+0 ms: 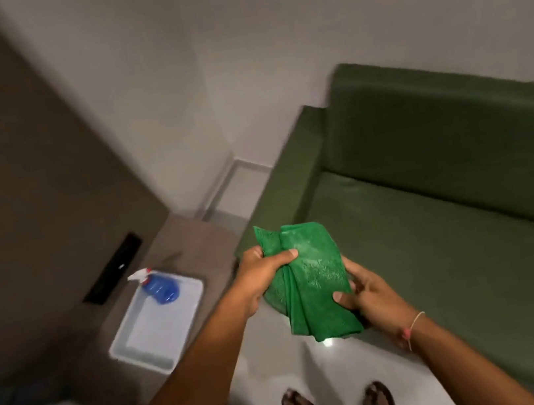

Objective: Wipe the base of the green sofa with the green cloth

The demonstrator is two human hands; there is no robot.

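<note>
The green cloth (308,282) is up in the air, in front of the person, bunched into loose folds. It hangs over the floor just beside the front corner of the green sofa (450,209). Its long way runs from top to bottom in the view.

Both hands hold it. The left hand (265,272) pinches the top part, with the thumb pressed over the folds. The right hand (366,295) cups the lower part from the side, with fingers curled under and the thumb on top. So each grip is closed on the cloth.

The sofa sits to the right and a little below the hands. Its base, the low front part near the floor, lies down and to the right of the cloth. The right hand is nearer to it. I think the person must bend down to reach it, and wiping has not begun.

Farther left, a blue spray bottle (158,286) lies in a white tray (135,350) on a brown bench (195,244).
</note>
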